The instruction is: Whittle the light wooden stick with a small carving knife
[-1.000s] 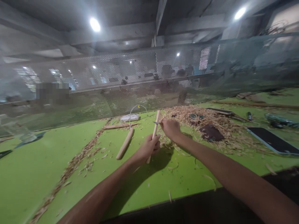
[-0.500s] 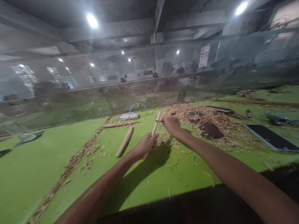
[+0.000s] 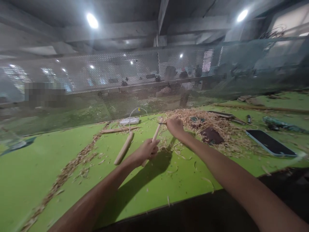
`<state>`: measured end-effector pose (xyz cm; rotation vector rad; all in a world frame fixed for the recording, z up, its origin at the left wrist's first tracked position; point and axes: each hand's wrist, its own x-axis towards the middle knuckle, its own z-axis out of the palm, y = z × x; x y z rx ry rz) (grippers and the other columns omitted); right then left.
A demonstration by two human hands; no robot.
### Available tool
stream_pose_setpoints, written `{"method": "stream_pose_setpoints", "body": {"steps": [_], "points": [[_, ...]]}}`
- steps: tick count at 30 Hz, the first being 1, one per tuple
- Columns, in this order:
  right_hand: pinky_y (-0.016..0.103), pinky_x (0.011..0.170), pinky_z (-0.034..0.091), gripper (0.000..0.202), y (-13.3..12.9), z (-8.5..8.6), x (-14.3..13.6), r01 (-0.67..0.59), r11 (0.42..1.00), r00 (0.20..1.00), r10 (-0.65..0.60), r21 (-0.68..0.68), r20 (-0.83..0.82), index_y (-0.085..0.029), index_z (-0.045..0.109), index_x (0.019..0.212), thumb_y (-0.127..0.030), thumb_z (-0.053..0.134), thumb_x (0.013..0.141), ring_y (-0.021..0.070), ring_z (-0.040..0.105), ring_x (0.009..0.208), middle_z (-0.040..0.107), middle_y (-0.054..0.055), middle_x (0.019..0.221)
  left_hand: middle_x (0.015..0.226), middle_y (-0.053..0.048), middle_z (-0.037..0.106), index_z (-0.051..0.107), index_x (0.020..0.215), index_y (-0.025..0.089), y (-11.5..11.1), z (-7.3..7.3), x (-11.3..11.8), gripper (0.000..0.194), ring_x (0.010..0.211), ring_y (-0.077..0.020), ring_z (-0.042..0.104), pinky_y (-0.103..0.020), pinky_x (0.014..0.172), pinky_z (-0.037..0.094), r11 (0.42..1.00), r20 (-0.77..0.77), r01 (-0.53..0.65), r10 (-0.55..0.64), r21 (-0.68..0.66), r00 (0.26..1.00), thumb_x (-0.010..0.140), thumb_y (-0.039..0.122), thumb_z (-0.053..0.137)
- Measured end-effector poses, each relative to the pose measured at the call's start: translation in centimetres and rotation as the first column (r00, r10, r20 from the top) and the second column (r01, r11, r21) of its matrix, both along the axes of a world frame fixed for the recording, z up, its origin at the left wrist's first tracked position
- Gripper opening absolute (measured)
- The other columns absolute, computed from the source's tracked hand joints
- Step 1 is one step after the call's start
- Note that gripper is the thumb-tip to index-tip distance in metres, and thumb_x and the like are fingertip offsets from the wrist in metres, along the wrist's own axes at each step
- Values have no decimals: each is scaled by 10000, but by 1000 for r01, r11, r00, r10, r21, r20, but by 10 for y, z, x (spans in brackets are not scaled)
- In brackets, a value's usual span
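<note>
My left hand (image 3: 148,149) is wrapped round a pale wooden stick (image 3: 157,130), which slants up and away over the green tabletop. In my right hand (image 3: 175,126) is a small knife (image 3: 162,123); its handle is mostly hidden in the fist, and its blade lies across the stick near the far end. Left of my hands rests a thicker, rounded wooden piece (image 3: 124,148), with a thin white cable rising behind its far end. Curled wood shavings (image 3: 185,114) are heaped just beyond my right hand.
A phone (image 3: 270,142) lies at the right, and a dark flat device (image 3: 220,114) behind the heap. Brown cloth-like material (image 3: 211,135) sits among the shavings. A line of chips (image 3: 70,170) crosses the left side. A perforated screen (image 3: 113,83) stands along the back edge.
The whole view has shifted slightly, so the table things appear further left. The knife blade sits a little closer to the stick's far end. Both hands keep their grip.
</note>
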<state>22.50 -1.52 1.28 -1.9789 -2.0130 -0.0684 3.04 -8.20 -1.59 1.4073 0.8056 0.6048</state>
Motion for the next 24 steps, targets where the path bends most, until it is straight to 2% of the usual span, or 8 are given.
{"method": "stream_pose_setpoints", "body": {"steps": [3, 5, 9, 11, 14, 18, 21, 24], "points": [[247, 672, 401, 178, 5, 2, 28, 155, 988, 988, -155, 13, -21, -46, 690, 894, -124, 530, 905, 194, 628, 785, 678, 182, 818, 610, 72, 356, 381, 781, 204, -10, 1, 2, 351, 444, -45, 283, -204, 411, 204, 988, -83, 144, -138, 61, 987, 917, 497, 520], [248, 633, 377, 161, 6, 2, 48, 252, 968, 967, -252, -2, -38, -34, 697, 864, -108, 554, 879, 198, 632, 765, 672, 192, 792, 635, 68, 377, 393, 800, 199, -14, 1, 3, 357, 459, -46, 302, -197, 413, 225, 971, -101, 227, -219, 78, 970, 913, 513, 521], [243, 622, 357, 277, 6, 8, 64, 340, 939, 939, -336, 49, -80, -35, 712, 923, -248, 535, 921, 195, 631, 790, 677, 212, 832, 623, 83, 342, 379, 796, 198, -5, -1, -2, 350, 456, -39, 273, -181, 415, 217, 988, -67, 143, -139, 61, 988, 935, 501, 486], [243, 624, 366, 319, 5, 12, 54, 293, 951, 955, -286, 99, -81, -55, 725, 905, -285, 506, 928, 189, 624, 767, 681, 189, 807, 621, 82, 342, 377, 784, 195, 3, -1, -6, 348, 457, -37, 275, -179, 417, 222, 993, -46, 110, -108, 45, 993, 935, 484, 497], [256, 635, 398, 284, -2, 13, 27, 148, 980, 989, -147, 133, -16, -96, 741, 886, -273, 519, 892, 197, 618, 740, 689, 157, 807, 601, 94, 323, 353, 777, 205, 11, 0, -10, 346, 444, -38, 253, -182, 410, 212, 998, 31, 57, -58, 17, 998, 919, 465, 531], [296, 661, 460, 314, -19, 8, -9, -26, 997, 994, 19, 67, 106, -127, 754, 899, -318, 506, 896, 229, 632, 737, 690, 154, 802, 591, 98, 325, 352, 785, 209, 12, -3, -6, 349, 434, -41, 248, -183, 409, 205, 998, 75, 69, -69, 2, 995, 899, 466, 560], [325, 707, 486, 343, -26, 5, -24, -72, 997, 982, 64, 39, 178, -126, 760, 945, -320, 477, 919, 259, 656, 797, 694, 161, 810, 594, 93, 340, 357, 789, 213, 13, -10, -4, 341, 439, -51, 257, -190, 414, 201, 999, 38, 15, -17, 42, 999, 893, 468, 559], [317, 739, 493, 300, -25, 4, -26, -43, 999, 982, 42, 2, 187, -135, 758, 958, -287, 501, 925, 252, 668, 842, 706, 151, 850, 595, 73, 381, 394, 777, 209, 13, -13, -1, 323, 457, -69, 306, -206, 433, 220, 980, -86, -121, 135, 158, 987, 882, 461, 567]]}}
